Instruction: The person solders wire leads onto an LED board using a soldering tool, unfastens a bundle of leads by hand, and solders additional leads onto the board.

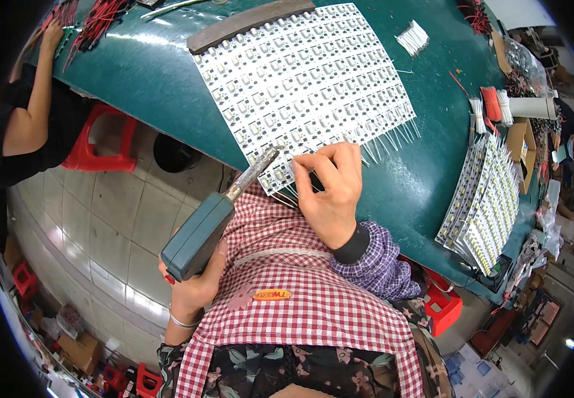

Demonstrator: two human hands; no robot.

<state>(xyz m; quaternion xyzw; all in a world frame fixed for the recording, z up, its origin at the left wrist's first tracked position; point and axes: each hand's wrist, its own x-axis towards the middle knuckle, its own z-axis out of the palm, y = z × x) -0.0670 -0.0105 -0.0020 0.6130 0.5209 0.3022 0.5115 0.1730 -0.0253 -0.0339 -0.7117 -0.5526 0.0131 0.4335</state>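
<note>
My left hand (202, 282) is wrapped round the grip of a dark green soldering gun (197, 235). Its metal barrel slants up to the right, and the tip is at the near corner of a white LED circuit board sheet (293, 83). Thumb and forefinger of my right hand (333, 189) are pinched together at the sheet's near edge, just right of the tip. Whatever is between those fingers is too small to make out. Short thin white wires (393, 137) stick out along the near right edge of the sheet.
A dark bar (250, 26) lies along the sheet's far edge on the green table (426, 179). White wires (413, 38) lie beyond it. At right are stacked LED boards (482, 199) and a red wire bundle (490, 104). Another person's arm (38, 106) works at far left, near a red stool (105, 142).
</note>
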